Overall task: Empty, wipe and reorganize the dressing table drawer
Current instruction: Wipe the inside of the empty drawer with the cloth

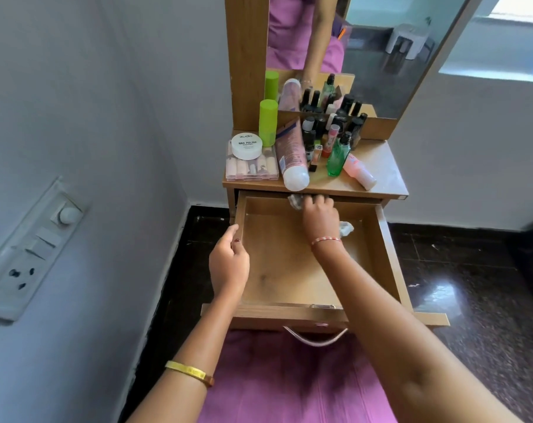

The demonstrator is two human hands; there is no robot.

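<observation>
I see the wooden drawer (pixel 384 257) pulled fully out below the table (pixel 378 166), its smooth, pale brown bottom bare and faintly stained. My right hand (pixel 320 216) reaches to the drawer's far edge, fingers curled down over a crumpled white cloth (pixel 295 202) that bunches out on both sides of the hand, a second tuft showing near my wrist. My left hand (pixel 228 259) rests against the drawer's left wall, fingers loosely bent and holding nothing. The removed things crowd the tabletop: a flat clear case of nail polish bottles (pixel 251 167) with a round white nail polish remover tub (pixel 246 145) on top, a lime green cylinder (pixel 268 122), a pink tube with a white cap (pixel 292 157) lying on its side, a green glass bottle (pixel 338 157), and a cluster of dark-capped bottles (pixel 335 123) before the mirror (pixel 381 56).
</observation>
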